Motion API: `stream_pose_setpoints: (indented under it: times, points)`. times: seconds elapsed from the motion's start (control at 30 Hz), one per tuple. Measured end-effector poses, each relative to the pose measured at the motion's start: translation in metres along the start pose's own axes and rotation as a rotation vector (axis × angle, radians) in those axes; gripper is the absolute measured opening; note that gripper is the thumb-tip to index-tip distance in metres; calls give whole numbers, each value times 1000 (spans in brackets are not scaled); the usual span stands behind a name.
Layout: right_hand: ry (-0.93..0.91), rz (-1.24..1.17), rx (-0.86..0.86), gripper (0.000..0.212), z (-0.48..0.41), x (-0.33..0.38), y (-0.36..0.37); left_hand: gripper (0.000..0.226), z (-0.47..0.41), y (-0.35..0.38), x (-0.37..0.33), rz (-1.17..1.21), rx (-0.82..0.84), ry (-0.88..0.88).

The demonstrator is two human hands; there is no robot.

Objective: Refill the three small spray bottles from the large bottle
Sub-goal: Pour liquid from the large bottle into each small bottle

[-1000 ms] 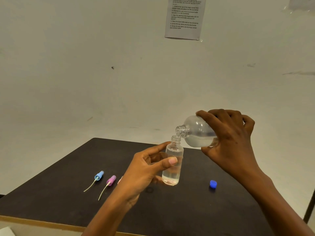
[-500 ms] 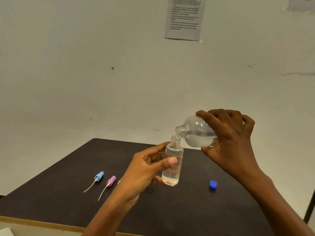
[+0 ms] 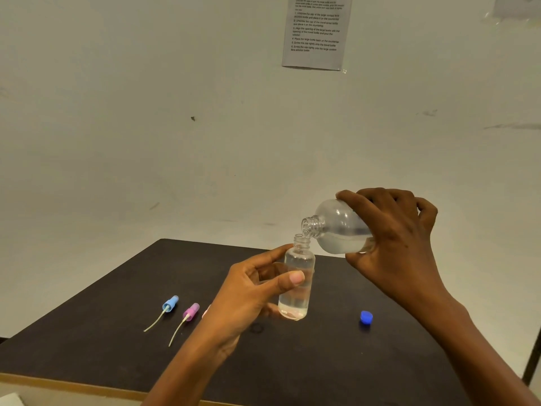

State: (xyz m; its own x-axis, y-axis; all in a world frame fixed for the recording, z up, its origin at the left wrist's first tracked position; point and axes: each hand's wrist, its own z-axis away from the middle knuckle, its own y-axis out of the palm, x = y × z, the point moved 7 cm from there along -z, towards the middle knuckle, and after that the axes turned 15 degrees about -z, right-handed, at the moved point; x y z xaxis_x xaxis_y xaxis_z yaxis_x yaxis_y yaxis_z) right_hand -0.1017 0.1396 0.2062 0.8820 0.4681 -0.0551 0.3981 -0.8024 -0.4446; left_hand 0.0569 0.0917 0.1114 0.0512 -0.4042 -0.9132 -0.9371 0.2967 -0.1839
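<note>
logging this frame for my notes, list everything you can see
small bottle: 1, clear, partly filled, uncapped, in left hand above table
large bottle: 1, clear, tilted, mouth over small bottle's neck, in right hand
spray tops: 2, blue and pink, each with dip tube, table left
cap: 1, blue, table right
table: 1, dark
sheet: 1, printed, on wall
left hand: fingers around small bottle
right hand: fingers around large bottle

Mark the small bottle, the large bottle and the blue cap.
small bottle [image 3: 295, 300]: head view, lower body, below the thumb.
large bottle [image 3: 336, 227]: head view, clear shoulder beside the neck.
blue cap [image 3: 366, 317]: head view, top of the cap.
</note>
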Motion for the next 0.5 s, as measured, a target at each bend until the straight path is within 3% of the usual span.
stream_pose_setpoints:
  times: [0.5]
  points:
    - [3, 5, 6, 88, 2, -2, -1, 51, 0, 3, -1, -6, 11, 3]
